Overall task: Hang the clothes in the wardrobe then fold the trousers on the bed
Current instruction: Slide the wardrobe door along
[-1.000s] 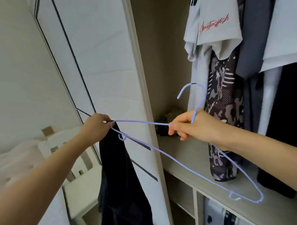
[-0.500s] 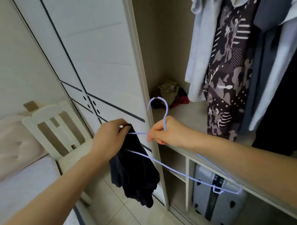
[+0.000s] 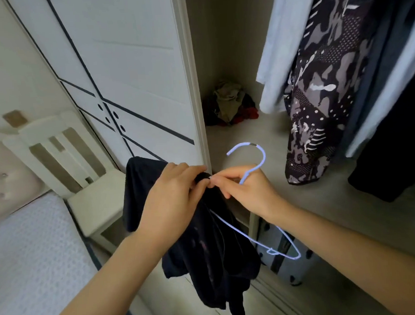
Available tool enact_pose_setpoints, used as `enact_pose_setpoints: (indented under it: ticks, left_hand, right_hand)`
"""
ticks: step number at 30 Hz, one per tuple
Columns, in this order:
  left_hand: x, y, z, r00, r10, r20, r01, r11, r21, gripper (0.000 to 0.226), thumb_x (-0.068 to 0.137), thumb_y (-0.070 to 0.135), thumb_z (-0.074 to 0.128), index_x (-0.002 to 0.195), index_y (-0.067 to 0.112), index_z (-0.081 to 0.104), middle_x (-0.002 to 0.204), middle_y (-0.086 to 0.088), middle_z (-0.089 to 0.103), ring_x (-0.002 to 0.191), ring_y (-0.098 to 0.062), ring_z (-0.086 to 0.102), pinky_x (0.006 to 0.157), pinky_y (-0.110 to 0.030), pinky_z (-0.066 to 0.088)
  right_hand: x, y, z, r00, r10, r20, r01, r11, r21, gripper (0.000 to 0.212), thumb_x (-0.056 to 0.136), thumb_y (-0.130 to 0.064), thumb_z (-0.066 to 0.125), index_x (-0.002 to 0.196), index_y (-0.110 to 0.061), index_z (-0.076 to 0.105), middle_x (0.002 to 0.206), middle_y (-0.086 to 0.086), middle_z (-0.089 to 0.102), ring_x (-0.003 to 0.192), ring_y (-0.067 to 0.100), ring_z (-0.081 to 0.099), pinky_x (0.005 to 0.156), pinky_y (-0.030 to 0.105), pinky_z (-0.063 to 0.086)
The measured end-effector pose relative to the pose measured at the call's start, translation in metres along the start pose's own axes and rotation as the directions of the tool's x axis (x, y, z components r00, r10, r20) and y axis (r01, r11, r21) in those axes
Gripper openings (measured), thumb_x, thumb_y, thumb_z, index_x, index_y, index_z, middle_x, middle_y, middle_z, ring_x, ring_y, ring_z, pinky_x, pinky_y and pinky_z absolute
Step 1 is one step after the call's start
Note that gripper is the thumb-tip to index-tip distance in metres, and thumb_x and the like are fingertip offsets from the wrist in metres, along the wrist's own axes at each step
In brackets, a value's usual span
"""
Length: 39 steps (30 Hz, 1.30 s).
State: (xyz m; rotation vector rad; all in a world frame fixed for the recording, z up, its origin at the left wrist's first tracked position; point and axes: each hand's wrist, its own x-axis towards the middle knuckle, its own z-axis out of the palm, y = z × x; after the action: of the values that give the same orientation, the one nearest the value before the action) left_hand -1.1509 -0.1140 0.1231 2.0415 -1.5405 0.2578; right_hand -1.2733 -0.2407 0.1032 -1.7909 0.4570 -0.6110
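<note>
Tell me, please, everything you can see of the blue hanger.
The hanger is thin, pale blue wire, seemingly coated, with a small grey patch on top of its open hook. The hook points up. The right hand grips it at the neck below the hook. One shoulder arm slants down to the right, ending in a rounded corner with a small notch loop. The other end is hidden under the dark garment, which the left hand pinches beside the neck. It hangs on nothing.

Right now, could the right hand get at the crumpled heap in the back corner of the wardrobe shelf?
Probably yes: only bare shelf lies between the right hand and the heap. But it grips the hanger, so it would arrive occupied.
</note>
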Motion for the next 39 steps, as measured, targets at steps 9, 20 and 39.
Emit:
enact_pose_setpoints:
  ticks: [9, 20, 39]
  left_hand:
    - [-0.016, -0.02, 0.01, 0.975, 0.215, -0.05, -0.216, 0.976, -0.015, 0.027, 0.095, 0.04, 0.054, 0.107, 0.026, 0.074, 0.088, 0.013, 0.059, 0.086, -0.007, 0.054, 0.094, -0.033, 0.035]
    - [-0.047, -0.017, 0.04, 0.94, -0.316, -0.128, 0.286, 0.935, -0.21, 0.022, 0.09, 0.032, 0.061, 0.102, 0.024, 0.077, 0.087, 0.011, 0.061, 0.085, -0.013, 0.057, 0.085, -0.054, 0.045]
    - [-0.06, -0.006, 0.034, 0.878, -0.47, -0.092, 0.405, 0.831, -0.381, 0.014, 0.088, 0.023, 0.069, 0.092, 0.035, 0.072, 0.089, 0.018, 0.066, 0.087, -0.006, 0.064, 0.087, -0.032, 0.05]
  right_hand:
    - [-0.02, 0.01, -0.001, 0.995, -0.071, 0.063, 0.07, 0.997, 0.018, 0.016, 0.089, -0.01, 0.067, 0.078, -0.015, 0.077, 0.056, -0.003, 0.061, 0.065, 0.004, 0.056, 0.07, 0.017, 0.044]
    - [-0.039, 0.045, 0.0, 0.861, -0.399, -0.315, 0.264, 0.88, -0.394, 0.016, 0.087, -0.003, 0.064, 0.102, -0.009, 0.065, 0.09, 0.003, 0.055, 0.088, 0.02, 0.056, 0.08, 0.024, 0.046]
    - [-0.069, 0.081, 0.08, 0.996, 0.036, 0.086, -0.012, 0.964, -0.265, 0.037, 0.085, -0.023, 0.067, 0.119, -0.019, 0.051, 0.117, -0.009, 0.037, 0.113, 0.011, 0.042, 0.098, 0.02, 0.039]
